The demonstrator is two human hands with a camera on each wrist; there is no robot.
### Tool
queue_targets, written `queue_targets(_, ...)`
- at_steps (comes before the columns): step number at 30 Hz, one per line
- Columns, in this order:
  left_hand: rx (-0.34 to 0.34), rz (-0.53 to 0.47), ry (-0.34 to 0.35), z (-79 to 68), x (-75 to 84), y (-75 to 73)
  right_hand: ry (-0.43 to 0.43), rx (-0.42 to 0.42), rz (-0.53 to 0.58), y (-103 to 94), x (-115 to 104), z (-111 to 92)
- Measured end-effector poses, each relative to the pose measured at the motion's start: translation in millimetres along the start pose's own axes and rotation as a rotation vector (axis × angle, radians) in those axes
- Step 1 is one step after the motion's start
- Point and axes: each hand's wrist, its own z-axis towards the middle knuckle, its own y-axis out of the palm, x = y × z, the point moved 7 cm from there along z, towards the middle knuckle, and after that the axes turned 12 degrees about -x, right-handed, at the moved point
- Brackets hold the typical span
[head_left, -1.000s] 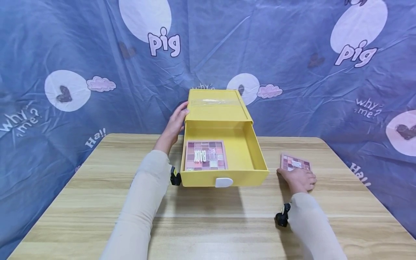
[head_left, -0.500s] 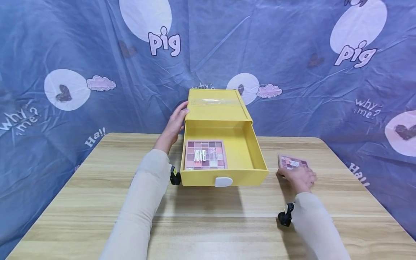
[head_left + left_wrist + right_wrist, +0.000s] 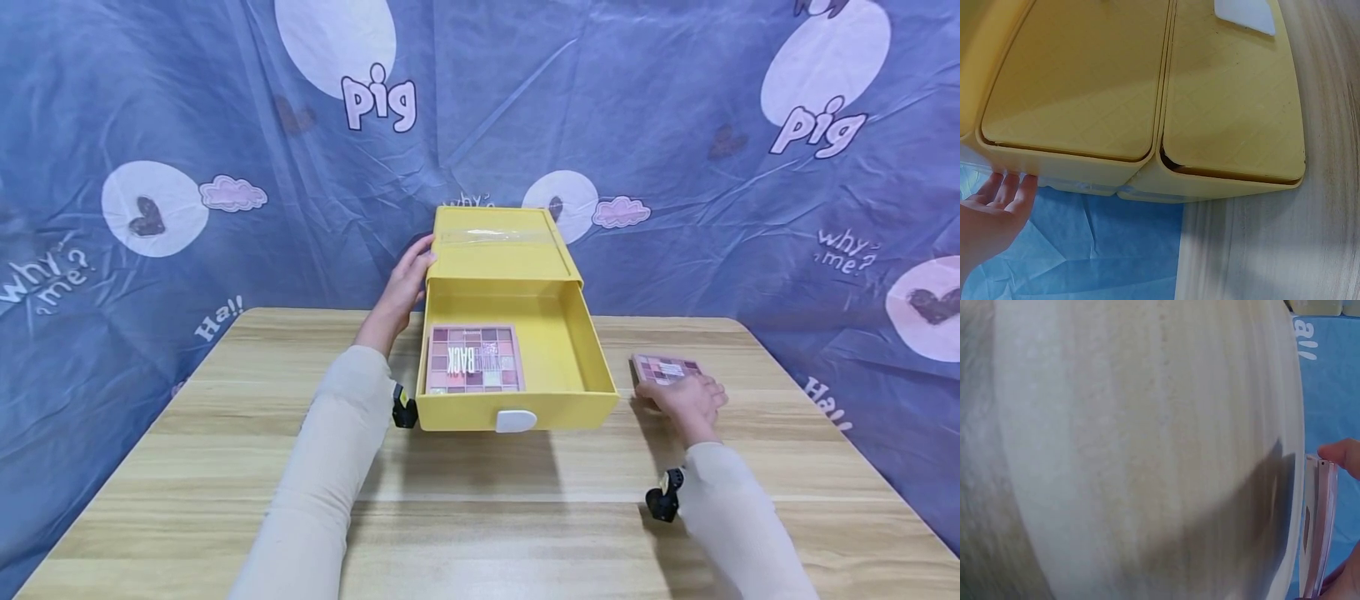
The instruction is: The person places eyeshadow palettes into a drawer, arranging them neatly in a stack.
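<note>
A yellow drawer unit (image 3: 502,250) stands on the table with its top drawer (image 3: 558,342) pulled out. Inside that drawer, at the left, lies an eyeshadow palette (image 3: 474,358) with a grid of pink and brown shades. My left hand (image 3: 401,292) rests against the unit's left side; in the left wrist view its fingers (image 3: 1007,194) lie extended on the yellow wall. To the right of the unit, my right hand (image 3: 690,404) grips a second eyeshadow palette (image 3: 663,367) by its edges. The right wrist view shows this palette (image 3: 1329,519) edge-on, between thumb and fingers.
Lower drawer fronts (image 3: 1079,75) show in the left wrist view, one with a white handle (image 3: 1247,14). Another white handle (image 3: 516,422) is on the open drawer. Blue printed cloth (image 3: 675,208) hangs behind the wooden table (image 3: 480,533).
My right hand has shifted the palette slightly left, toward the drawer unit. The left hand, the unit and the palette in the drawer have stayed in place.
</note>
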Motion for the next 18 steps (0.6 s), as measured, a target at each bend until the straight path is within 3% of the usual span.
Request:
queue_targets(7,-0.003,-0.005,0.006,-0.1,0.3,-0.6,-0.074,0.049,0.012,-11.4,-7,-3)
queue_targets(18,-0.008,-0.002,0.004,0.2,-0.3,-0.1,-0.137,0.047,0.031,-30.0,-20,-7)
